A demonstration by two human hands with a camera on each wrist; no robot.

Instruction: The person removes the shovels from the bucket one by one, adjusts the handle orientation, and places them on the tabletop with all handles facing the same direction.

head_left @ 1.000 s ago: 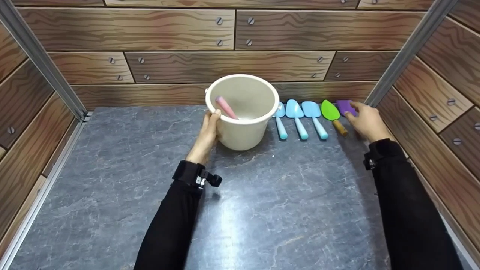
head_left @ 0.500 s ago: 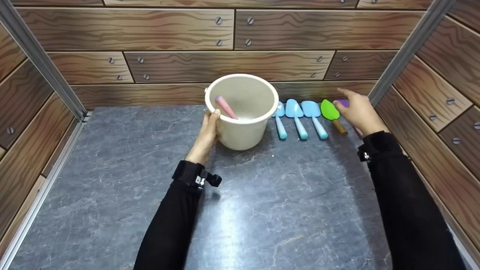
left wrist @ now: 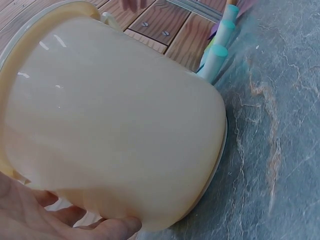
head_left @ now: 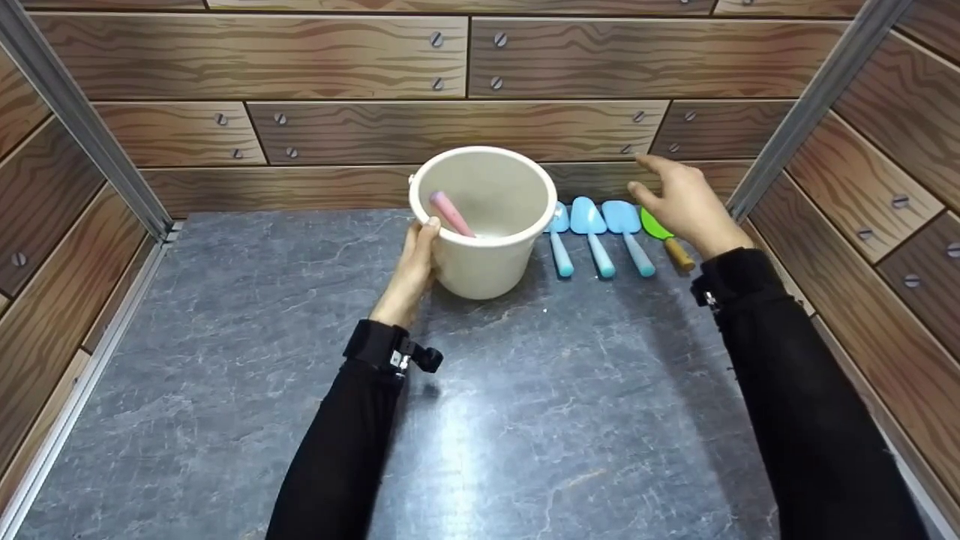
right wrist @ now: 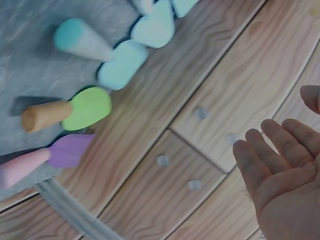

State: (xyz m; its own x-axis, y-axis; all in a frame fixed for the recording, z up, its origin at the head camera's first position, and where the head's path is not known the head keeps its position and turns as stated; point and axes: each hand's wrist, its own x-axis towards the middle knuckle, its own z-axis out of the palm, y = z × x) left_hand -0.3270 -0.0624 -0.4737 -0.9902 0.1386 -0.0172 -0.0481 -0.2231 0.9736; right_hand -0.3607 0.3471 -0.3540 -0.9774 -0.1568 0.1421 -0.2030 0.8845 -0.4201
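A cream bucket stands near the back wall, tilted slightly or viewed from above; I cannot tell which. My left hand holds its left side, thumb on the rim and fingers against the wall. Inside leans a pink handle; its lower end is hidden. Right of the bucket lie a blue spatula-like scoop and two similar ones. Beyond them is a green trowel with a brown handle. My right hand hovers over this trowel, fingers extended and holding nothing. A purple trowel with a pink handle shows in the right wrist view.
Wood-patterned panels close off the back and both sides. Grey metal strips run along the corners. The dark marbled tabletop extends in front of the bucket and to its left.
My right hand has risen from the purple trowel and moved left, above the green one. It now covers the purple trowel in the head view. The left hand and bucket stay put.
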